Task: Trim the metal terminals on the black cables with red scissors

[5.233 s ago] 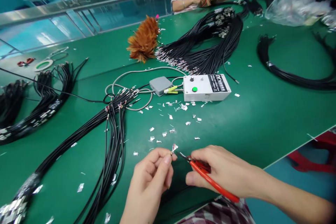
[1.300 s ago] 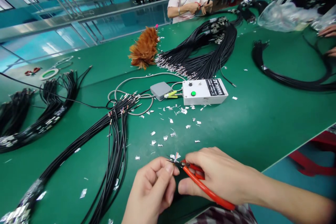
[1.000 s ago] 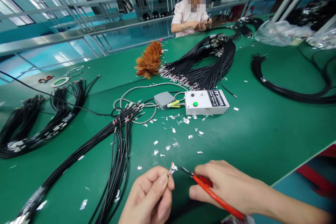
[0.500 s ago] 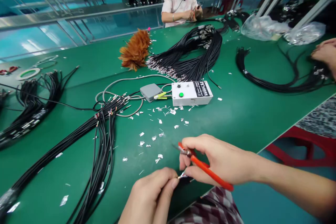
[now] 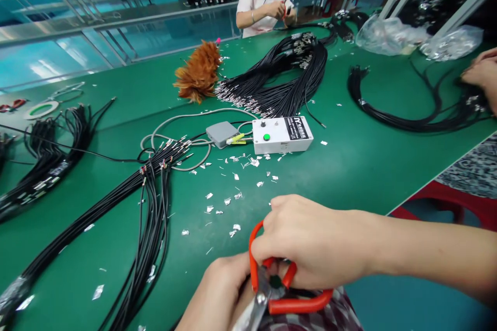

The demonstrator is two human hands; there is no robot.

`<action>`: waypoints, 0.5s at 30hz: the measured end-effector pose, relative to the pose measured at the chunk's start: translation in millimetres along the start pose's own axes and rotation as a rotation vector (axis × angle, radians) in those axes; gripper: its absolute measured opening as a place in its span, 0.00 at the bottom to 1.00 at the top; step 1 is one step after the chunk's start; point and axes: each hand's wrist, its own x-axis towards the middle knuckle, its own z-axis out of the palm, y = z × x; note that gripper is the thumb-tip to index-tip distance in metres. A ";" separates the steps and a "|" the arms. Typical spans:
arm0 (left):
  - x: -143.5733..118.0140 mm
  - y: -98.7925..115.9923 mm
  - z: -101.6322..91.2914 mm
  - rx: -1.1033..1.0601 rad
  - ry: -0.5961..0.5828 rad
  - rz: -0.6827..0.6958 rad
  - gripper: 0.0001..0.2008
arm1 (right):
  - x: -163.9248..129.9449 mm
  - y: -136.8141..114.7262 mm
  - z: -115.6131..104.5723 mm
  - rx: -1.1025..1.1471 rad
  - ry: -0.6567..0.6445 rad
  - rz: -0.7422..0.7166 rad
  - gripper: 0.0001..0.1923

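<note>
My right hand (image 5: 310, 235) is closed around red-handled scissors (image 5: 301, 304), with fingers through the handle loops. The metal blades point down and toward me at the bottom edge, partly cut off by the frame. Directly beside and below it, my left hand (image 5: 219, 289) is closed. Its fingertips are hidden behind my right hand and the scissors, so what it holds does not show. Left of my hands, a bundle of black cables (image 5: 93, 207) with stripped ends lies on the green table (image 5: 334, 178). Small foil scraps (image 5: 233, 232) are scattered just beyond my hands.
A white control box (image 5: 283, 146) with a green button stands ahead, beside a grey block (image 5: 222, 133). Farther back lie a feather duster (image 5: 199, 72) and a large black cable coil (image 5: 272, 98). A co-worker (image 5: 262, 2) sits opposite; another person's hand (image 5: 483, 75) is at right.
My right hand has moved left and turned the scissors, so the blades now point down toward me. It covers the silvery wire end that was visible at my left fingertips.
</note>
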 end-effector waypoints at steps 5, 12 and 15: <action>0.9 3.0 -3.0 0.115 -0.192 0.050 0.14 | 2.8 5.4 3.1 0.121 -0.034 -0.056 0.07; -10.5 2.0 -10.2 0.420 -0.184 0.130 0.12 | 6.3 32.4 46.1 1.381 -0.211 0.294 0.13; -12.2 -4.5 -10.6 0.510 -0.183 0.300 0.10 | 9.4 36.6 64.6 1.662 -0.236 0.318 0.14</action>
